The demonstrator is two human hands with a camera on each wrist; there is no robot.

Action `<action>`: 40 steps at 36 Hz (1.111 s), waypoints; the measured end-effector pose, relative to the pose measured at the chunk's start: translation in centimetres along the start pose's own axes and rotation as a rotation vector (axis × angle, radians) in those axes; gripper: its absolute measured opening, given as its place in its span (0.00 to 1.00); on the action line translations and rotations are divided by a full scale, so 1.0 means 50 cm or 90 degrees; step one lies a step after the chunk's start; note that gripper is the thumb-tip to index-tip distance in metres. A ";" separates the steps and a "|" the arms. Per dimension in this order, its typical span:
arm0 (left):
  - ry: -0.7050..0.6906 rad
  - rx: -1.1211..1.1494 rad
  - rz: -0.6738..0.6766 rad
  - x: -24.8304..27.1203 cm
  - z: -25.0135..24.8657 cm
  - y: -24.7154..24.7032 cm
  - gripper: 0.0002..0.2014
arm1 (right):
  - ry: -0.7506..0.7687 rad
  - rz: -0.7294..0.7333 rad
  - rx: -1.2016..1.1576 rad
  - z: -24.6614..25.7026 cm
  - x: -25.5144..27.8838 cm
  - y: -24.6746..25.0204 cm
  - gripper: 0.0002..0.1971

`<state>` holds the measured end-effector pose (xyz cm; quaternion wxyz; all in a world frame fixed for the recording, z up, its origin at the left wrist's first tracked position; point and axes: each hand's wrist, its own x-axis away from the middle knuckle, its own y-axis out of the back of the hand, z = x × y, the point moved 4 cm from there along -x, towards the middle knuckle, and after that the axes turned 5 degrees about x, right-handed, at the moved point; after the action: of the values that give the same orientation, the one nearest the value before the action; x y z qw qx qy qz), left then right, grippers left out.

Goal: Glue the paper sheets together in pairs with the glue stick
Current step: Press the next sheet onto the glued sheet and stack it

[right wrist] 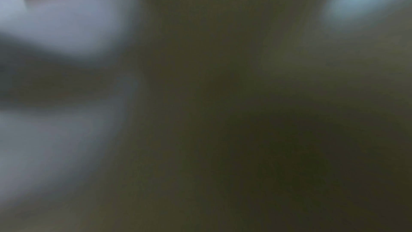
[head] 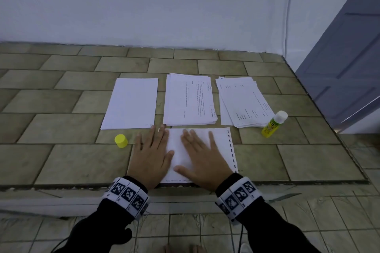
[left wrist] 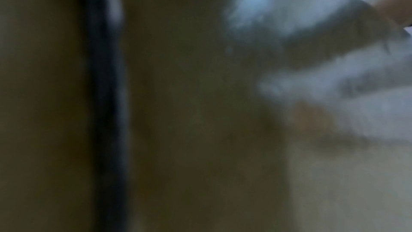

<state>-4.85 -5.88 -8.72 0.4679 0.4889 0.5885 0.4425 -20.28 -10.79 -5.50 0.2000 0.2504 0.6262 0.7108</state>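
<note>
A white paper sheet (head: pixel 178 150) lies at the near edge of the tiled ledge, with a dashed strip along its right side. My left hand (head: pixel 151 151) and right hand (head: pixel 200 153) press flat on it, fingers straight and spread. Beyond it lie a blank sheet (head: pixel 131 103) at left, a printed stack (head: pixel 190 100) in the middle and a fanned printed stack (head: pixel 244 101) at right. The yellow glue stick (head: pixel 274 124), its white end showing, lies right of that stack. Its yellow cap (head: pixel 121 140) stands left of my left hand. Both wrist views are dark and blurred.
The tiled ledge (head: pixel 61 129) ends in a front edge just under my wrists, with tiled floor below. A white wall rises behind the ledge. A grey door (head: pixel 353 63) stands at the right, and a cable (head: pixel 289 6) runs down the wall.
</note>
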 end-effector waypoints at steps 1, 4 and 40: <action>0.002 0.001 0.004 0.000 0.001 0.000 0.32 | 0.024 0.001 -0.003 0.013 -0.007 -0.006 0.47; 0.005 0.009 0.011 0.000 0.002 0.002 0.33 | 0.046 -0.023 -0.015 0.019 -0.014 -0.024 0.44; 0.011 0.004 0.019 0.000 0.001 0.000 0.32 | -0.195 0.031 0.049 -0.162 0.067 -0.017 0.55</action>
<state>-4.79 -5.86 -8.72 0.4547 0.4953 0.5866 0.4514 -27.89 -15.04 -6.75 0.2660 0.3780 0.6092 0.6443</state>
